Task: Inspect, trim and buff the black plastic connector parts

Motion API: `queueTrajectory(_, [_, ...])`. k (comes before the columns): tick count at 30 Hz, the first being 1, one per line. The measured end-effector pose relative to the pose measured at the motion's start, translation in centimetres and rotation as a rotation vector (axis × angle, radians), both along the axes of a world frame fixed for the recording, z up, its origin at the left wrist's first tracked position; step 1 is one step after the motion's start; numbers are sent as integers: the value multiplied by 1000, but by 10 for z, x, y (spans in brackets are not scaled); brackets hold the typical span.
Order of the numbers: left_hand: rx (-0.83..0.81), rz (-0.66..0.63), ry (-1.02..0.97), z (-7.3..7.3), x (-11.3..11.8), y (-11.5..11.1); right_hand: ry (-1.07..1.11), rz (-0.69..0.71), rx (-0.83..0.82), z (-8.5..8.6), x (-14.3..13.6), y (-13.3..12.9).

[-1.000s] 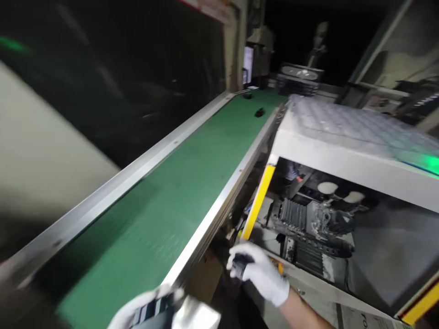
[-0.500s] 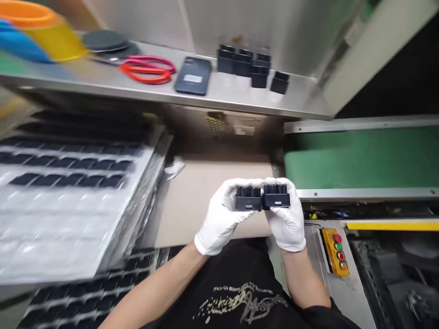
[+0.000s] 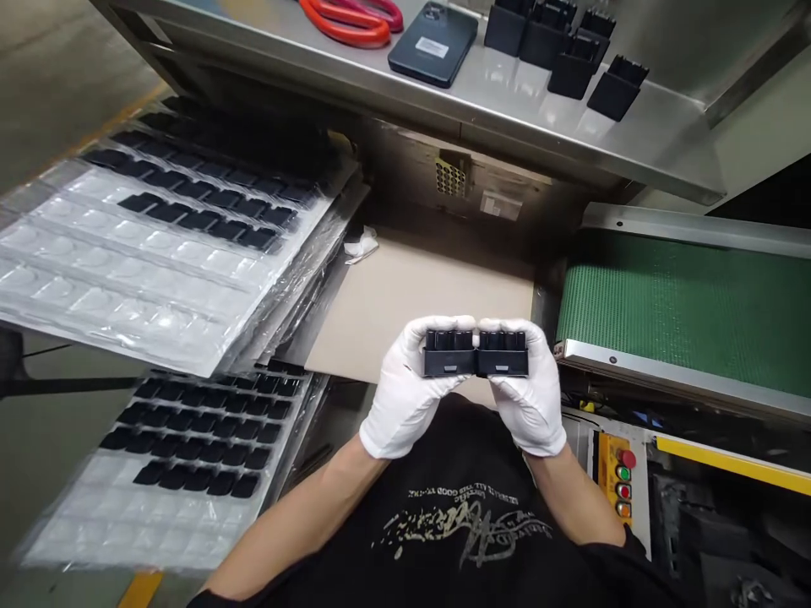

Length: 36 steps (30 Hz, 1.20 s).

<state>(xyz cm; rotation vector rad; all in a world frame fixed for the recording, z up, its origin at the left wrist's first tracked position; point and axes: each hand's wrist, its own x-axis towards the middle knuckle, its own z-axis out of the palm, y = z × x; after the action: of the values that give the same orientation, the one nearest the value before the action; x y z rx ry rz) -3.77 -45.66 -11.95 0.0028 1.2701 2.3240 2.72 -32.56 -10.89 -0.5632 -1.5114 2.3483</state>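
My left hand (image 3: 405, 384), in a white glove, is closed around a black plastic part (image 3: 449, 355). A second black plastic part (image 3: 503, 355) sits in my right hand (image 3: 532, 388), gloved as well. Both parts are box-like, with a row of upright ribs on top and a small light mark on the front wall. They are held side by side, their inner ends touching or nearly so. Thumbs and fingers grip them from above and below. Beneath lies a beige board (image 3: 418, 279), and several similar black parts (image 3: 617, 87) stand on the metal shelf above.
Clear trays with rows of black parts are stacked at left, an upper tray (image 3: 127, 262) and a lower tray (image 3: 190, 473). On the shelf (image 3: 507, 101) lie a phone (image 3: 433, 44) and red-handled scissors (image 3: 348, 21). A green conveyor belt (image 3: 690, 312) and a yellow button box (image 3: 617, 477) are at right.
The view has turned and tilted downward, bringing the lower tray into fuller sight. Both hands still hold the black parts, which now line up more evenly.
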Motion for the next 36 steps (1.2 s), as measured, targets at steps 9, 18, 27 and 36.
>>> queueTrajectory(9, [14,-23,-14,-3,4,-6,17,-1,-23,-6,5,-6])
queueTrajectory(18, [130,-103,-10,3,-2,1,59,-40,72,-5,10,1])
queueTrajectory(27, [96,-155,-111,1,-13,6,-33,-152,86,-5,5,-1])
queueTrajectory(36, [72,-219,-103,-8,-21,8,-92,-189,156,-11,4,-2])
